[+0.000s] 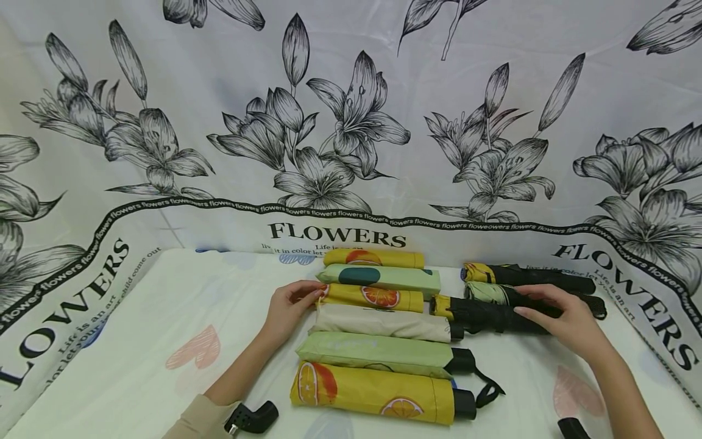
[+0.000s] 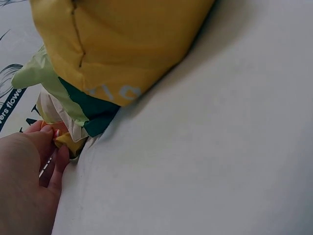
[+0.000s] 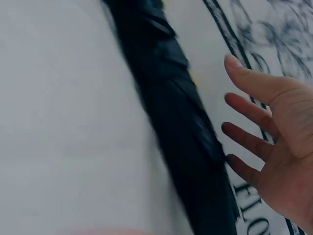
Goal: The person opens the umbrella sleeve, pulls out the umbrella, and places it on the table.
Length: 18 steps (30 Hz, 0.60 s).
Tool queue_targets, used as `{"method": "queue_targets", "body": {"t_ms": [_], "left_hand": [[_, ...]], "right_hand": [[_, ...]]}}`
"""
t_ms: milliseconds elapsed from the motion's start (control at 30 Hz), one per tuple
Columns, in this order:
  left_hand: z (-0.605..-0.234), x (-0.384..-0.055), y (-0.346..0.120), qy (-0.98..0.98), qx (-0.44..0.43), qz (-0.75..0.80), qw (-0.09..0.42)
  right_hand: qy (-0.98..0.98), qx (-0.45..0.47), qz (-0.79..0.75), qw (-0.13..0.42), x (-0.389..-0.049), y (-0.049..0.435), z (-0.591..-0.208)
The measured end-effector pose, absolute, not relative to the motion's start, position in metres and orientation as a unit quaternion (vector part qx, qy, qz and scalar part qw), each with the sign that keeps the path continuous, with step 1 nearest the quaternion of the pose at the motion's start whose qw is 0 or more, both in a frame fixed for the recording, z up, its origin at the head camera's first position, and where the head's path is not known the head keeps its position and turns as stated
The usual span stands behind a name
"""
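Note:
My left hand (image 1: 290, 308) pinches the left end of a yellow umbrella sleeve (image 1: 397, 299) with an orange-slice print. In the left wrist view, the thumb and fingers (image 2: 46, 128) close on its yellow cloth. My right hand (image 1: 565, 317) is over the right part of a folded black umbrella (image 1: 477, 314) with a yellow end. The right wrist view shows its fingers spread beside the black umbrella (image 3: 171, 107), gripping nothing. Just behind it lies another black umbrella with a pale green printed end (image 1: 487, 293), partly hidden by the hand.
Nearer me lie a beige umbrella (image 1: 384, 322), a light green umbrella (image 1: 378, 352) and a yellow umbrella (image 1: 373, 390), all sleeved. Behind are a green sleeve (image 1: 400, 278) and another yellow sleeve (image 1: 406, 260). A third black umbrella (image 1: 543, 277) lies back right, near the flower-printed cloth (image 1: 417, 152).

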<state>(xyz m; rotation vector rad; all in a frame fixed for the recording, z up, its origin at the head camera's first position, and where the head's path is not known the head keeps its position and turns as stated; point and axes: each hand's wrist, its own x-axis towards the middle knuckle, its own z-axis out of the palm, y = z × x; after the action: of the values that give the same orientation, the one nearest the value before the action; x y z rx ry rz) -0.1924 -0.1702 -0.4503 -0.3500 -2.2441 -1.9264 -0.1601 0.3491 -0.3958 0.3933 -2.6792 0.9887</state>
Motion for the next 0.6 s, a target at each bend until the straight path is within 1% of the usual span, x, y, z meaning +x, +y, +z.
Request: {"method": "queue_targets", "body": {"t_ms": [67,167,333,600], "left_hand": [[-0.450,-0.192,-0.170,-0.751,-0.119,-0.644,0.083],[-0.450,-0.192,-0.170,-0.755,-0.123,-0.638,0.087],[-0.450,-0.192,-0.170,-0.767,-0.122,-0.624,0.088],[-0.448,-0.192,-0.172,-0.772,-0.114,-0.620,0.082]], "right_hand": [[-0.924,0.145,0.328,0.131,-0.162,0.336,-0.399],[-0.929,0.144,0.321,0.117,-0.163,0.324,-0.404],[-0.930,0.142,0.324,0.097,-0.163,0.318,-0.410],[-0.927,0.168,0.317,0.109,-0.169,0.314,-0.420]]}}
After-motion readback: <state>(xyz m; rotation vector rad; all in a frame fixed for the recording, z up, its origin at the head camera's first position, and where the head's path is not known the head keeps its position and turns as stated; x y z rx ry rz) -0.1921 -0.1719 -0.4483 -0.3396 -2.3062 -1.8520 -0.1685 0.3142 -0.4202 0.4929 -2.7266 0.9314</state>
